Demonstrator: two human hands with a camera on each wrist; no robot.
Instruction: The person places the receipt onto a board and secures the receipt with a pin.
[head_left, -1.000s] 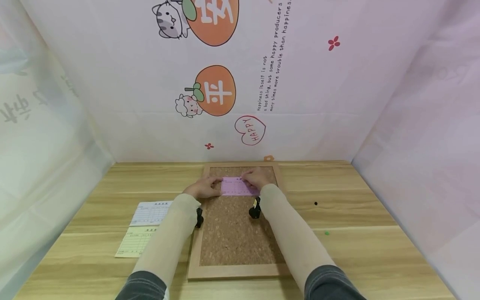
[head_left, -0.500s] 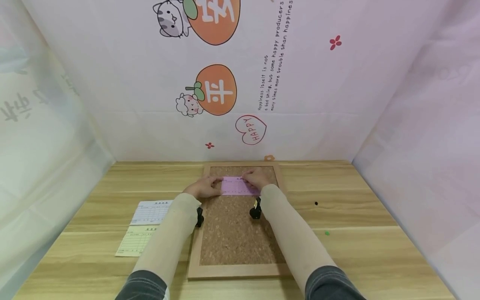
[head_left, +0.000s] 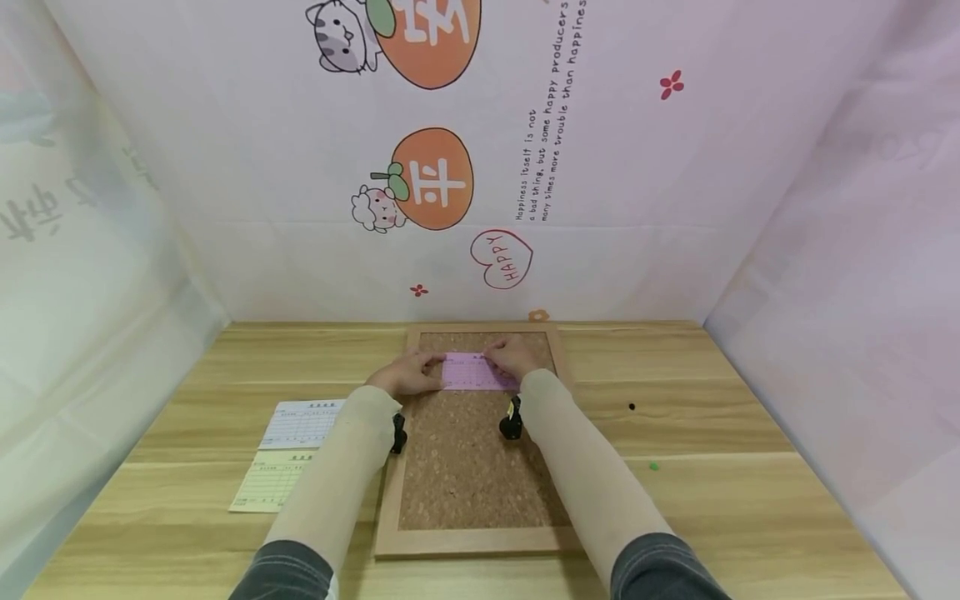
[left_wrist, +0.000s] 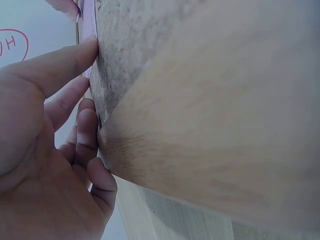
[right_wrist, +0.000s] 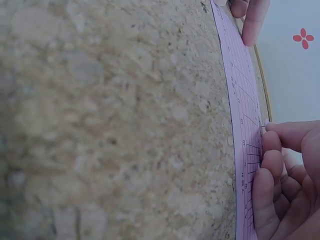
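A pink printed form [head_left: 467, 379] lies flat across the upper part of a wood-framed corkboard [head_left: 465, 467]. My left hand [head_left: 408, 375] presses the form's left end with thumb and index fingertips; its other fingers bend loosely by the frame in the left wrist view. At the form's top edge, my right hand [head_left: 512, 358] pinches a small pale pushpin [right_wrist: 266, 123] between thumb and forefinger, the thin point toward the paper. Its remaining fingers curl and rest over the form's right part, covering that end in the head view.
A white form [head_left: 300, 423] and a yellow form [head_left: 268, 483] lie on the wooden table [head_left: 712, 517] left of the board, partly behind my left sleeve. Right of the board lie a small black piece [head_left: 632, 407] and a small green piece [head_left: 654, 467]. A printed curtain [head_left: 600, 267] hangs behind.
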